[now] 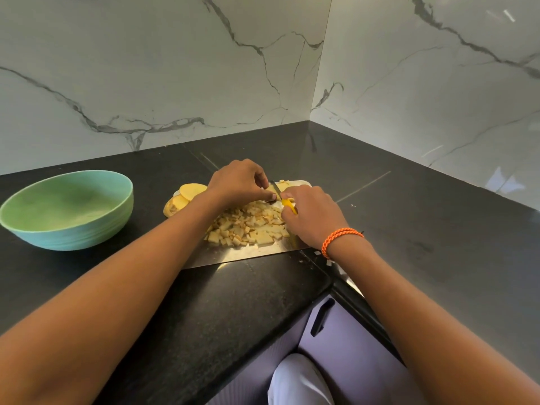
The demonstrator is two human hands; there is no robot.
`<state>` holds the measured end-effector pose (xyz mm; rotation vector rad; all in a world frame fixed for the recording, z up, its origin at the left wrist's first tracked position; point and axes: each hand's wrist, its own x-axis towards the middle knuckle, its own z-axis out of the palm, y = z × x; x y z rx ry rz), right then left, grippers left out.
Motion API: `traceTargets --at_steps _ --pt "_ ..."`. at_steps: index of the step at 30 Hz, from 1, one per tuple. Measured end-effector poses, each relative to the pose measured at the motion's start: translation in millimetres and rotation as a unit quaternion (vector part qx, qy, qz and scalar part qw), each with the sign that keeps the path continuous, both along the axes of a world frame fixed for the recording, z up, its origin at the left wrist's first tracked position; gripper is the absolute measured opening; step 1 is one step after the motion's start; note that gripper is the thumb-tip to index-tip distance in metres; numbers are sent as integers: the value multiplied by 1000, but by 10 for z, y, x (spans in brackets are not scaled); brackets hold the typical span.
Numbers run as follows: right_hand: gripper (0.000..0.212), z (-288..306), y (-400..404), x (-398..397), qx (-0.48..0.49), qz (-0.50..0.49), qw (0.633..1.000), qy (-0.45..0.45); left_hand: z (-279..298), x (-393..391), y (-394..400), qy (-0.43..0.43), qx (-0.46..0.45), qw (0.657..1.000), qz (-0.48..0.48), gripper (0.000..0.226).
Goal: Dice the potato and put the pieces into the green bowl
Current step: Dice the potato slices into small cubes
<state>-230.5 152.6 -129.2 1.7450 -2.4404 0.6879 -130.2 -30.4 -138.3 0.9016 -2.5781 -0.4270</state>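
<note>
**Potato dicing in the marble corner**

Black stone table set in a white marble corner. On the shiny steel cutting board sits a pile of pale diced potato pieces. Left hand pinches a potato slice at the far end, right hand grips a yellow-handled knife. Round uncut slices lie left of the board, and the green bowl is far left.
</note>
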Motion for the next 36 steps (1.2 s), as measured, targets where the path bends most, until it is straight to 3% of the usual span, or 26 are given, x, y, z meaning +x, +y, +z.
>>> traceTargets --at_steps 21,26,36 --pt "39 47 694 59 1 35 999 -38 26 10 87 -1 4 1000 9 34" --pt "39 14 548 -16 -68 17 996 -55 62 76 13 15 47 999 -13 28" --pt "42 -61 140 -42 -14 11 1000 -12 44 70 18 35 25 999 -1 20"
